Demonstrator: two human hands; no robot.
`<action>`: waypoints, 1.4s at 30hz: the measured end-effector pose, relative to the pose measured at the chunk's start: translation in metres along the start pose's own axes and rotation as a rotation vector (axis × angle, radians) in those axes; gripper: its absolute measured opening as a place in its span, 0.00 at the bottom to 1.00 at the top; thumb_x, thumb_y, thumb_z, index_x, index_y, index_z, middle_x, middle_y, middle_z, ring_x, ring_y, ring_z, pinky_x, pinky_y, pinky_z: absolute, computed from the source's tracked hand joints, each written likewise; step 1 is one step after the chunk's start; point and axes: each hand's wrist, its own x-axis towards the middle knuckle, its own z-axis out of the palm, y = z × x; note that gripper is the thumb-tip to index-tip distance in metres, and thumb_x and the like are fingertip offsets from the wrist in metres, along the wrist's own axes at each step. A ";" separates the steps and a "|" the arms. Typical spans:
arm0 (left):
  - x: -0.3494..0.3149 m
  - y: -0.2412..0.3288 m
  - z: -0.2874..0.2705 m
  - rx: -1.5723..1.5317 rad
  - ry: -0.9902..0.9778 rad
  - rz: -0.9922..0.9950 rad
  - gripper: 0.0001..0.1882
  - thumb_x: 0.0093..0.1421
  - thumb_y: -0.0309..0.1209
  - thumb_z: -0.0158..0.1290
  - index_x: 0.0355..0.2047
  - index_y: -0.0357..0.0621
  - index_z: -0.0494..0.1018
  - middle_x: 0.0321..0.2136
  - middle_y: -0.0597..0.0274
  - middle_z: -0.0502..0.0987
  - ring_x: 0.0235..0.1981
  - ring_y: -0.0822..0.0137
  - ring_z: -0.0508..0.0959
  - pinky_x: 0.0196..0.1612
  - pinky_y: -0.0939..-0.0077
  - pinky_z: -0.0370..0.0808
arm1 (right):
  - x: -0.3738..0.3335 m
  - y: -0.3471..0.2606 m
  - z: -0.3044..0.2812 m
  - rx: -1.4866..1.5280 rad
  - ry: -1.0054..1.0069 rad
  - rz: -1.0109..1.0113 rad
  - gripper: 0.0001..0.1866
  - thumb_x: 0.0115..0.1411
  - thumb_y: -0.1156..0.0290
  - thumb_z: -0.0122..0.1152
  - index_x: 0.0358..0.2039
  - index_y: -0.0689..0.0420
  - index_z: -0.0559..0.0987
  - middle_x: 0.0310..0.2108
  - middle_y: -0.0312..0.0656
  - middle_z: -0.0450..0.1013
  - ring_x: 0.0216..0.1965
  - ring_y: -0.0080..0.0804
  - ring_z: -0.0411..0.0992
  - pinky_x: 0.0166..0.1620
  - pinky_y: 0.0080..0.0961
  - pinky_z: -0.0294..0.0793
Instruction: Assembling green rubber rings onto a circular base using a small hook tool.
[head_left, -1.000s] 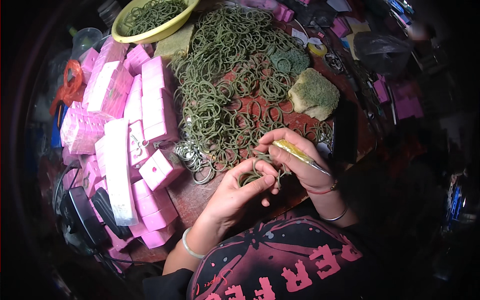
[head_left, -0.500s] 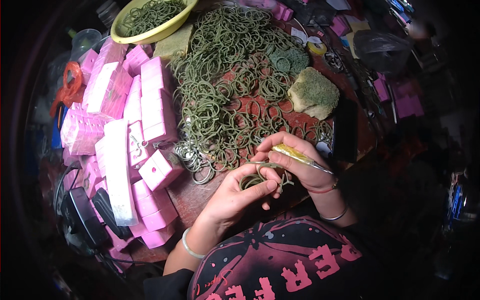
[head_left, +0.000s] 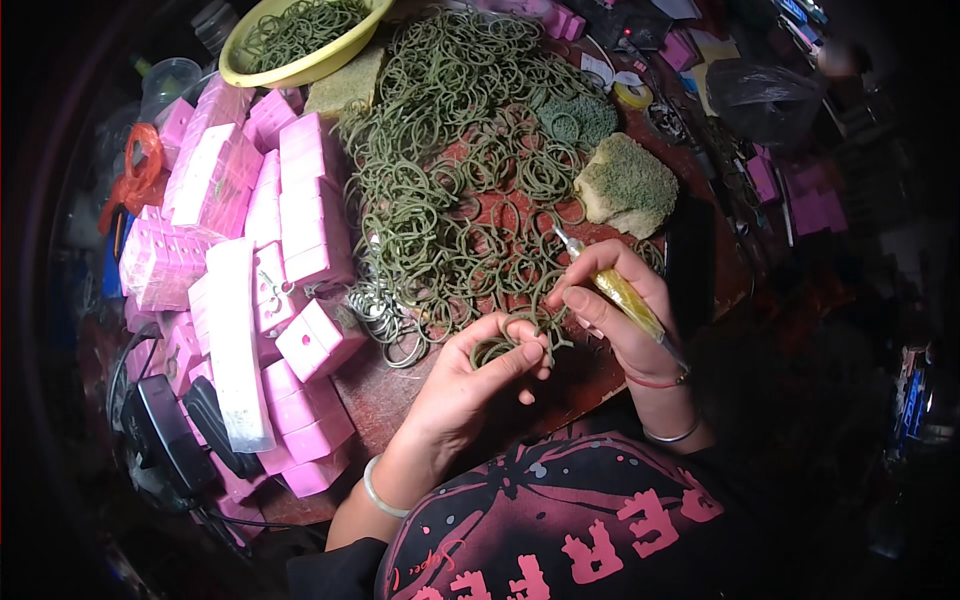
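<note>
My left hand (head_left: 482, 368) is closed on several dark green rings (head_left: 490, 350), bunched between thumb and fingers near the table's front edge. To its right, my right hand (head_left: 630, 310) grips a pen-like tool (head_left: 622, 292) with a yellow wrapped handle. The tool's slim metal tip points up and left, apart from the rings in my left hand. Just beyond both hands, a large heap of the same green rings (head_left: 430, 190) spreads over the red table (head_left: 385, 400). Some plain silvery rings (head_left: 405, 348) lie at the heap's near left edge.
Pink foam-like blocks (head_left: 310, 225) are stacked along the left. A yellow bowl (head_left: 330, 65) of green rings stands at the far left on the table. A worn, green-dusted sponge (head_left: 630, 188) lies right of the heap. A black plastic bag (head_left: 765, 100) sits at the far right.
My right hand has drawn away from the left one, slightly right and down, and the tool's tip now points up, clear of the rings. My left hand has shifted slightly left.
</note>
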 end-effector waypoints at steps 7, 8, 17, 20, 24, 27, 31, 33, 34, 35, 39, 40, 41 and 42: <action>0.002 0.000 0.002 0.001 0.078 0.037 0.06 0.60 0.25 0.53 0.37 0.39 0.70 0.29 0.63 0.73 0.31 0.71 0.75 0.27 0.82 0.71 | 0.000 -0.002 0.002 -0.243 0.125 -0.320 0.06 0.59 0.83 0.54 0.37 0.62 0.71 0.33 0.38 0.72 0.35 0.20 0.72 0.40 0.16 0.71; 0.001 0.000 0.003 -0.008 0.091 0.046 0.06 0.60 0.26 0.53 0.37 0.39 0.70 0.29 0.62 0.73 0.31 0.72 0.75 0.27 0.82 0.71 | 0.001 -0.003 0.003 -0.283 0.178 -0.330 0.06 0.59 0.84 0.54 0.37 0.62 0.71 0.33 0.39 0.72 0.37 0.22 0.73 0.42 0.18 0.72; 0.001 -0.001 0.002 0.033 0.112 0.068 0.06 0.60 0.26 0.53 0.37 0.39 0.70 0.28 0.60 0.74 0.29 0.72 0.75 0.28 0.83 0.72 | -0.004 -0.003 0.007 -0.238 0.190 -0.352 0.06 0.59 0.84 0.55 0.37 0.63 0.70 0.33 0.40 0.71 0.38 0.25 0.74 0.43 0.19 0.73; 0.002 -0.001 0.001 0.049 0.125 0.074 0.06 0.60 0.25 0.54 0.37 0.39 0.70 0.28 0.61 0.74 0.30 0.72 0.75 0.28 0.82 0.72 | -0.001 -0.002 0.008 -0.257 0.233 -0.315 0.06 0.59 0.84 0.55 0.37 0.63 0.70 0.32 0.39 0.71 0.38 0.25 0.74 0.43 0.19 0.73; 0.002 -0.003 0.001 0.094 0.093 0.091 0.06 0.60 0.26 0.54 0.37 0.40 0.70 0.29 0.62 0.74 0.30 0.73 0.75 0.28 0.82 0.72 | 0.000 -0.001 0.008 -0.269 0.203 -0.306 0.07 0.59 0.84 0.55 0.37 0.62 0.70 0.32 0.40 0.71 0.37 0.24 0.74 0.42 0.19 0.73; 0.001 -0.003 0.002 0.123 0.089 0.095 0.06 0.60 0.26 0.54 0.37 0.40 0.70 0.30 0.62 0.74 0.31 0.73 0.75 0.28 0.82 0.72 | 0.001 0.002 0.007 -0.271 0.210 -0.314 0.06 0.59 0.83 0.55 0.37 0.62 0.71 0.33 0.39 0.72 0.36 0.22 0.73 0.40 0.19 0.72; 0.001 -0.002 0.002 0.147 0.124 0.098 0.06 0.60 0.26 0.53 0.37 0.40 0.70 0.30 0.62 0.74 0.31 0.73 0.75 0.28 0.82 0.72 | 0.006 0.006 0.005 -0.629 0.368 -0.427 0.08 0.57 0.82 0.58 0.37 0.60 0.72 0.33 0.39 0.73 0.33 0.20 0.71 0.38 0.19 0.71; 0.001 -0.003 0.000 0.112 0.143 0.152 0.06 0.61 0.26 0.53 0.38 0.39 0.70 0.30 0.61 0.74 0.31 0.73 0.75 0.28 0.82 0.72 | 0.006 0.007 0.008 -0.802 0.442 -0.472 0.09 0.56 0.82 0.60 0.37 0.60 0.73 0.33 0.39 0.73 0.32 0.19 0.70 0.37 0.19 0.71; 0.002 -0.003 0.000 0.111 0.144 0.152 0.06 0.61 0.26 0.53 0.38 0.39 0.70 0.30 0.61 0.74 0.31 0.73 0.75 0.28 0.82 0.72 | 0.003 0.008 0.010 -0.738 0.401 -0.459 0.10 0.55 0.83 0.60 0.37 0.60 0.72 0.35 0.40 0.73 0.31 0.19 0.69 0.37 0.17 0.70; 0.002 -0.003 -0.001 0.056 0.147 0.202 0.06 0.61 0.26 0.52 0.38 0.40 0.70 0.31 0.62 0.74 0.31 0.73 0.75 0.29 0.83 0.72 | 0.000 0.008 0.012 -0.674 0.359 -0.446 0.11 0.54 0.85 0.60 0.37 0.61 0.72 0.37 0.41 0.74 0.31 0.19 0.68 0.37 0.16 0.70; 0.001 -0.001 0.000 -0.042 0.152 0.285 0.06 0.62 0.25 0.51 0.39 0.39 0.70 0.32 0.61 0.74 0.32 0.73 0.74 0.30 0.83 0.73 | -0.007 0.006 0.015 -0.499 0.000 -0.279 0.14 0.49 0.79 0.69 0.34 0.59 0.73 0.25 0.34 0.71 0.24 0.15 0.70 0.26 0.15 0.69; 0.002 -0.002 -0.002 -0.034 0.143 0.287 0.06 0.62 0.25 0.51 0.39 0.39 0.69 0.32 0.61 0.74 0.32 0.74 0.74 0.30 0.83 0.73 | -0.008 0.009 0.019 -0.469 0.006 -0.237 0.15 0.48 0.79 0.70 0.33 0.59 0.73 0.26 0.35 0.73 0.25 0.15 0.72 0.27 0.14 0.70; 0.002 -0.002 -0.002 -0.033 0.143 0.286 0.06 0.62 0.25 0.51 0.39 0.39 0.69 0.32 0.61 0.74 0.32 0.74 0.74 0.30 0.83 0.73 | -0.009 0.012 0.021 -0.468 0.007 -0.237 0.15 0.48 0.79 0.70 0.33 0.59 0.73 0.26 0.35 0.73 0.25 0.15 0.72 0.27 0.14 0.70; 0.003 -0.002 -0.001 -0.020 0.155 0.300 0.06 0.62 0.25 0.51 0.39 0.39 0.70 0.32 0.62 0.74 0.32 0.74 0.74 0.30 0.83 0.73 | -0.009 0.013 0.022 -0.439 0.025 -0.232 0.14 0.48 0.79 0.70 0.33 0.59 0.72 0.26 0.35 0.73 0.26 0.16 0.73 0.28 0.14 0.71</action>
